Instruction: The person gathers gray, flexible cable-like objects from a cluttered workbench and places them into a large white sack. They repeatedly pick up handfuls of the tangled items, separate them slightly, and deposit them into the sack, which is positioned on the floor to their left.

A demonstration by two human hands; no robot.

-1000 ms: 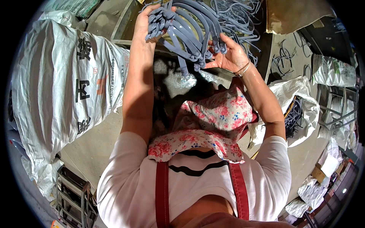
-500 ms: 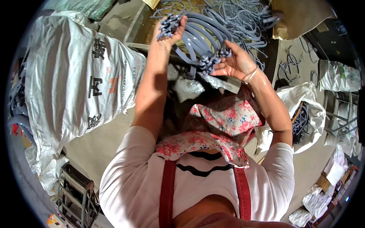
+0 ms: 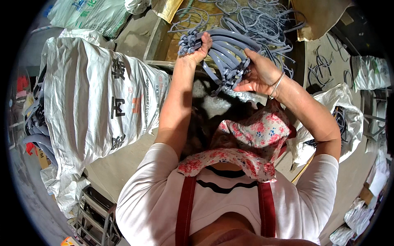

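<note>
Between my hands hangs a bundle of grey-blue curved plastic strips (image 3: 227,47) with knobbly ends, bowed in an arc. My left hand (image 3: 199,52) is closed round the bundle's left side, and a cluster of ends sticks out past the fingers. On the other side, my right hand (image 3: 262,74) grips the bundle near its lower right ends, thumb above and fingers partly hidden behind. Just beyond is a trough (image 3: 152,45) of water, where many more loose grey strips (image 3: 262,20) lie tangled and wet.
A large white woven sack (image 3: 78,98) stands at the left with grey strips at its mouth. An open white sack (image 3: 349,139) with strips sits at the right. Dark loops (image 3: 320,67) lie on the floor beside the trough. A metal frame stool (image 3: 94,217) is at the lower left.
The view has shifted, so the whole scene sits further right and lower. Both hands still hold the bundle, which has tilted slightly.
</note>
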